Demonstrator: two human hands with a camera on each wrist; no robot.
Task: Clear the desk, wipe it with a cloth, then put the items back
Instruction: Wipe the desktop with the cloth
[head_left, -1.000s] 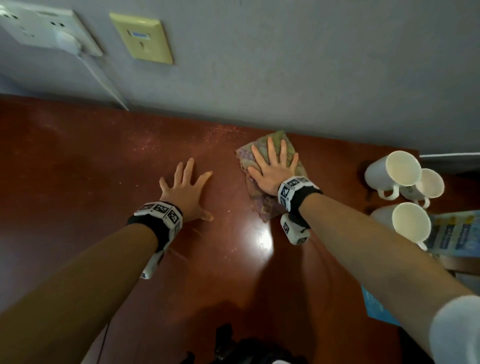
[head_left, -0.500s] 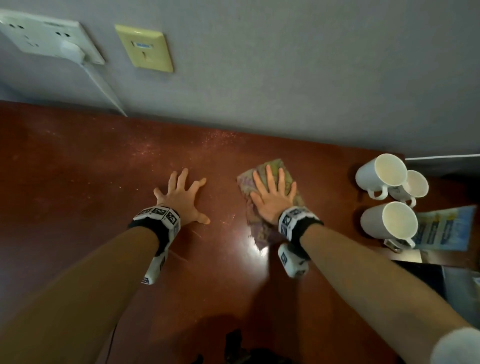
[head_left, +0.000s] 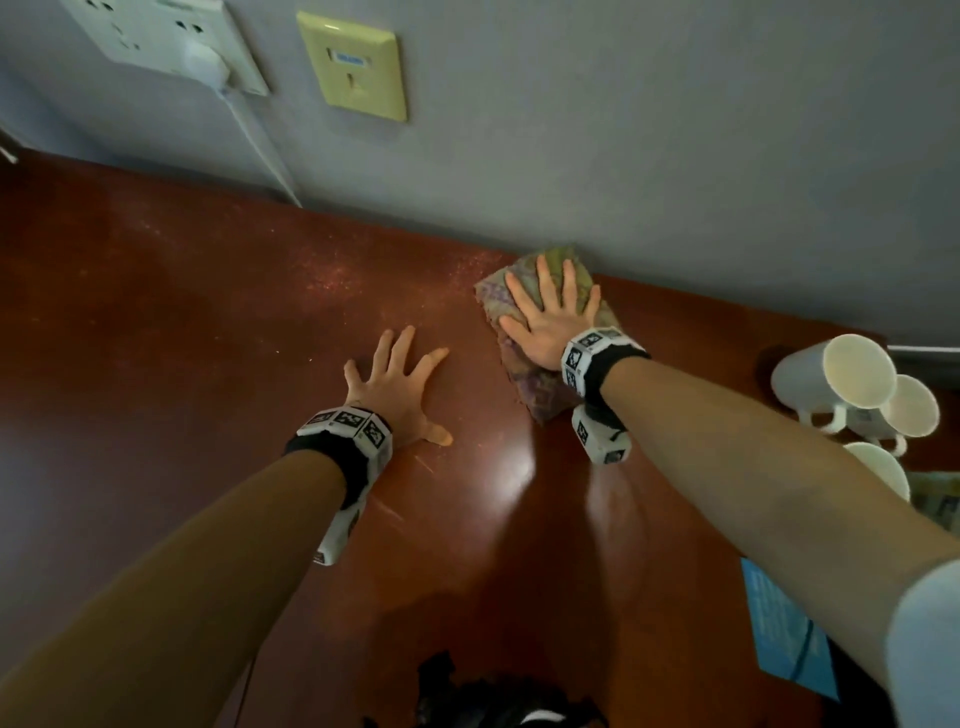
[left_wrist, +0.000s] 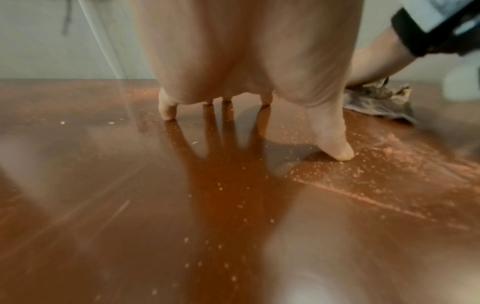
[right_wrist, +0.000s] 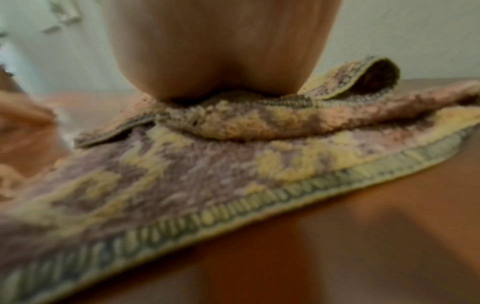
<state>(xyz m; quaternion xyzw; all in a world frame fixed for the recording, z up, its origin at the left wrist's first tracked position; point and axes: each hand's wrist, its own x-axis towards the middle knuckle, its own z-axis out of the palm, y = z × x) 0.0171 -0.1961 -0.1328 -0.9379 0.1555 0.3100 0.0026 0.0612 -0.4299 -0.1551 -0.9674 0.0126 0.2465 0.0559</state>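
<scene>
A purple and yellow patterned cloth (head_left: 540, 387) lies folded on the red-brown desk (head_left: 182, 338), its far edge against the grey wall. My right hand (head_left: 548, 312) presses flat on the cloth with straight, spread fingers. In the right wrist view the palm (right_wrist: 221, 51) bears down on the bunched cloth (right_wrist: 207, 164). My left hand (head_left: 400, 387) rests flat on the bare desk to the left of the cloth, fingers spread. In the left wrist view its fingertips (left_wrist: 337, 153) touch the dusty desk (left_wrist: 182, 205), and the cloth (left_wrist: 381, 102) shows at the right.
Three white mugs (head_left: 841, 379) lie on their sides at the desk's right end. Blue printed papers (head_left: 784, 629) sit near the right front. On the wall are a white socket with a plugged-in charger (head_left: 205, 62) and a yellow wall plate (head_left: 358, 67). Pale dust covers the desk's far part.
My right hand slid the cloth toward me, then back away until it reaches the wall. The left hand has stayed flat in place.
</scene>
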